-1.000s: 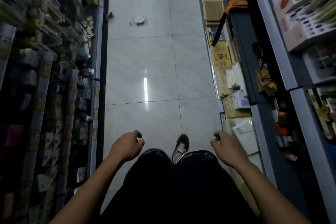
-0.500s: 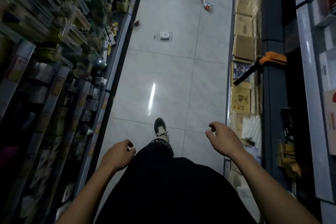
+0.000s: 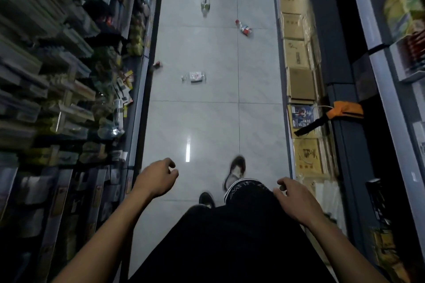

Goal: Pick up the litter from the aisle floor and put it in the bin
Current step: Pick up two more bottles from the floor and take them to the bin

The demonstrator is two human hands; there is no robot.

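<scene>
A shop aisle: a pale tiled floor [image 3: 207, 117] runs between tall shelving [image 3: 69, 89] crowded with small packaged goods on the left and stacked cardboard boxes [image 3: 296, 53] along the right-hand shelf units [image 3: 377, 103].

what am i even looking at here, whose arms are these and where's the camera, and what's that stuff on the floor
There is no machine here. A person wears a wide-angle camera on the head, looking forward and down, so you see their own arms from above. The left hand and the right hand hang in front of the body with loosely curled fingers and hold nothing. Below are dark trousers and a shoe stepping forward.

The person stands in a shop aisle with a pale tiled floor and stocked shelves on both sides. Litter lies ahead: a flattened clear bottle nearest, a small red piece by the left shelf, a bottle with a red cap further on, and a green and white packet beyond. No bin is in view.
</scene>
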